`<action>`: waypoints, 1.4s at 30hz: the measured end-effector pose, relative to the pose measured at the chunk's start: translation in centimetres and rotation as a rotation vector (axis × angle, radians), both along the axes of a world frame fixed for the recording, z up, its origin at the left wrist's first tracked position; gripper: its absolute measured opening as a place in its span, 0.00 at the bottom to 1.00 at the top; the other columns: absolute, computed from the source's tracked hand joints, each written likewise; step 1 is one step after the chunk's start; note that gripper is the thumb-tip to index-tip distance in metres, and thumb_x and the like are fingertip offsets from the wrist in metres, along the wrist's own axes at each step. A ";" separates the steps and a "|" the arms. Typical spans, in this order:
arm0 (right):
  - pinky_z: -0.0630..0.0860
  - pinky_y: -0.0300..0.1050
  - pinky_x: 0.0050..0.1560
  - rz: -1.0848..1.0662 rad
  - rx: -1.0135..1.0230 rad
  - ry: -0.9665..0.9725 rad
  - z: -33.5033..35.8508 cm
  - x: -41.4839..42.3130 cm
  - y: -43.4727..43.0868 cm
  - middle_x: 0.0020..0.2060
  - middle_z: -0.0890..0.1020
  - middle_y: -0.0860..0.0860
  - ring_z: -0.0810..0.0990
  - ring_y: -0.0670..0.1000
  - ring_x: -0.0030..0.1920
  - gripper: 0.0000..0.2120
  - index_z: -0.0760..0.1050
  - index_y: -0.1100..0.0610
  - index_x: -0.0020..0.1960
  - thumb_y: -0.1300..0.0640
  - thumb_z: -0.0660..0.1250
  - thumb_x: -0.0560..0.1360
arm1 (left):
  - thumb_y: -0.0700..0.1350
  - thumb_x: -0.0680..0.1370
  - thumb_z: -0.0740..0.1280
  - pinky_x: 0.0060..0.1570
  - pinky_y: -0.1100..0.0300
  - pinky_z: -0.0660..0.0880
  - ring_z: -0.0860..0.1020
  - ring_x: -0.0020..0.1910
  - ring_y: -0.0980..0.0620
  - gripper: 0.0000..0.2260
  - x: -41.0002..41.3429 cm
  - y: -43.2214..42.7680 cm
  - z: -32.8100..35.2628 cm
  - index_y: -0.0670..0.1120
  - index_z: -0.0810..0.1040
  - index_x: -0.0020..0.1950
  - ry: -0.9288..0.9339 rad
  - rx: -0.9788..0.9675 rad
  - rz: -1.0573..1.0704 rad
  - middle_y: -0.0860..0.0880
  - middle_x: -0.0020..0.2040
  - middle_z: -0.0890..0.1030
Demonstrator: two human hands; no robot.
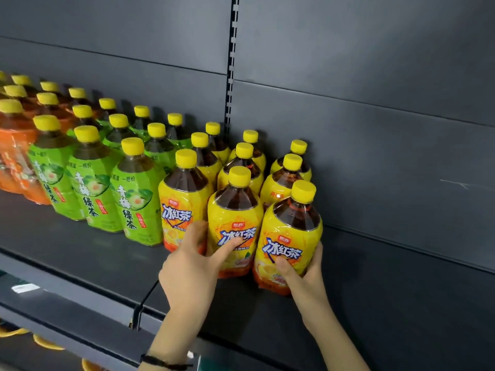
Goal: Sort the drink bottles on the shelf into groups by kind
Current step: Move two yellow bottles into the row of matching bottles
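At the left edge of the frame stand the orange-label bottles (pixel 16 156), blurred and cut off by the frame. I count about seven yellow caps, and more may lie out of view. Beside them, left of the middle, come the green-label bottles (pixel 93 188), three files of three, nine in all. Touching these, in the middle of the frame, are the yellow-label bottles (pixel 184 207), again three files of three, nine in all. All stand upright on the dark shelf (pixel 80 250), so the kinds look already grouped in blocks.

The left hand (pixel 190 271) comes up from the bottom middle. Its fingers (pixel 230 247) are spread and fairly straight. The forefinger is laid on the label of the middle front bottle (pixel 235 223), and the thumb is up by the gap to its left neighbour. It touches and does not grip. Just to the right, the right hand (pixel 308 279) holds the front right bottle (pixel 289 236) low on its belly, with the thumb on the label and the other fingers curled round the far side.

The bottles look full, so probably heavy. They seem to be stiff plastic under a glossy wrap, which is likely slick. They are best gripped round the wide lower body or nudged near the base, since a push at the neck could tip one into its neighbours.
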State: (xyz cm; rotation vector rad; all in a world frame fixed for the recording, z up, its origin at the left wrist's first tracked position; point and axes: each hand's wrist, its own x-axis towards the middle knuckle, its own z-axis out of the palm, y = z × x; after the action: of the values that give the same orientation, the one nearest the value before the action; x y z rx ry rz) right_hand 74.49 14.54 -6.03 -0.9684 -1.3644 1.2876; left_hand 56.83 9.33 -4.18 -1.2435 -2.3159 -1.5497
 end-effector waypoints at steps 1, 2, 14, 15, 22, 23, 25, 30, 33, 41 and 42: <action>0.79 0.33 0.41 -0.012 -0.006 0.000 0.1 -0.2 -0.1 0.59 0.76 0.42 0.81 0.37 0.52 0.35 0.61 0.31 0.61 0.48 0.78 0.64 | 0.75 0.63 0.62 0.32 0.59 0.72 0.80 0.42 0.45 0.28 -0.7 -0.1 0.1 0.54 0.79 0.49 0.131 0.009 0.019 0.52 0.41 0.83; 0.79 0.33 0.41 -0.025 -0.007 0.002 0.2 -0.3 -0.2 0.59 0.77 0.42 0.81 0.38 0.52 0.35 0.61 0.31 0.60 0.46 0.79 0.63 | 0.73 0.65 0.61 0.31 0.60 0.69 0.78 0.44 0.46 0.29 -1.4 -0.1 0.2 0.52 0.81 0.48 0.210 0.033 0.026 0.50 0.43 0.82; 0.78 0.33 0.40 -0.274 0.090 -0.030 0.0 -3.1 0.1 0.55 0.78 0.47 0.82 0.37 0.49 0.30 0.65 0.39 0.60 0.56 0.74 0.64 | 0.74 0.63 0.64 0.68 0.40 0.59 0.62 0.69 0.34 0.50 -4.7 3.0 -1.5 0.41 0.60 0.73 0.099 0.163 -0.037 0.34 0.71 0.64; 0.79 0.34 0.41 -0.291 0.100 -0.035 -0.1 -3.3 0.2 0.57 0.78 0.49 0.82 0.40 0.51 0.32 0.65 0.39 0.62 0.53 0.75 0.63 | 0.73 0.64 0.65 0.67 0.40 0.59 0.63 0.69 0.34 0.50 -4.8 3.2 -1.7 0.41 0.59 0.73 0.104 0.162 -0.040 0.35 0.71 0.65; 0.79 0.34 0.42 -0.361 0.121 -0.033 -0.1 -3.8 0.3 0.60 0.76 0.50 0.81 0.42 0.54 0.39 0.62 0.40 0.64 0.45 0.78 0.58 | 0.69 0.68 0.65 0.66 0.45 0.60 0.63 0.69 0.37 0.46 -4.9 2.9 -2.1 0.41 0.57 0.75 0.077 0.185 -0.142 0.35 0.72 0.63; 0.79 0.33 0.43 -0.387 0.121 -0.021 -0.3 -4.0 0.0 0.62 0.74 0.49 0.79 0.43 0.56 0.42 0.59 0.41 0.66 0.44 0.77 0.58 | 0.67 0.68 0.66 0.66 0.47 0.60 0.63 0.69 0.38 0.45 -5.2 2.6 -2.2 0.41 0.58 0.75 0.071 0.200 -0.170 0.36 0.72 0.64; 0.79 0.33 0.47 -0.454 0.132 -0.002 -0.9 -4.5 -0.7 0.65 0.69 0.48 0.75 0.41 0.60 0.44 0.53 0.41 0.68 0.44 0.77 0.62 | 0.64 0.67 0.68 0.65 0.47 0.60 0.64 0.67 0.41 0.42 -6.3 1.7 -2.6 0.43 0.61 0.73 0.048 0.243 -0.182 0.37 0.69 0.67; 0.74 0.35 0.60 -0.560 0.253 -0.022 -1.8 -6.8 -2.3 0.65 0.65 0.38 0.71 0.36 0.63 0.34 0.52 0.33 0.67 0.48 0.70 0.72 | 0.70 0.64 0.67 0.64 0.38 0.61 0.63 0.68 0.34 0.48 -10.5 1.6 -4.0 0.41 0.59 0.73 0.129 0.163 0.065 0.32 0.70 0.64; 0.72 0.34 0.60 -0.567 0.250 -0.015 -2.1 -7.1 -2.2 0.66 0.64 0.36 0.69 0.37 0.65 0.34 0.50 0.28 0.66 0.49 0.68 0.73 | 0.76 0.60 0.62 0.64 0.35 0.60 0.58 0.73 0.32 0.55 -11.5 2.0 -3.8 0.44 0.53 0.77 0.094 0.016 0.033 0.33 0.75 0.57; 0.70 0.27 0.57 -0.606 0.228 -0.053 -1.7 -7.5 -2.1 0.63 0.65 0.33 0.69 0.33 0.63 0.36 0.47 0.38 0.72 0.49 0.66 0.73 | 0.80 0.61 0.54 0.56 0.29 0.66 0.61 0.68 0.26 0.56 -12.1 2.3 -2.9 0.46 0.47 0.77 0.017 -0.070 -0.148 0.31 0.75 0.56; 0.69 0.29 0.58 -0.608 0.219 -0.061 -1.6 -7.5 -2.2 0.63 0.65 0.33 0.69 0.34 0.64 0.37 0.47 0.38 0.72 0.48 0.66 0.73 | 0.79 0.60 0.55 0.56 0.28 0.66 0.61 0.68 0.25 0.55 -12.1 2.2 -2.6 0.47 0.46 0.77 0.022 -0.079 -0.163 0.31 0.75 0.55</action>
State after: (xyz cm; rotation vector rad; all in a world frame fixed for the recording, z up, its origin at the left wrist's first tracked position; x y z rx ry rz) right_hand 67.01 12.32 -7.67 -1.1566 -1.1022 0.6435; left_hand 44.76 11.52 -6.82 -1.4948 -2.3355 -1.4940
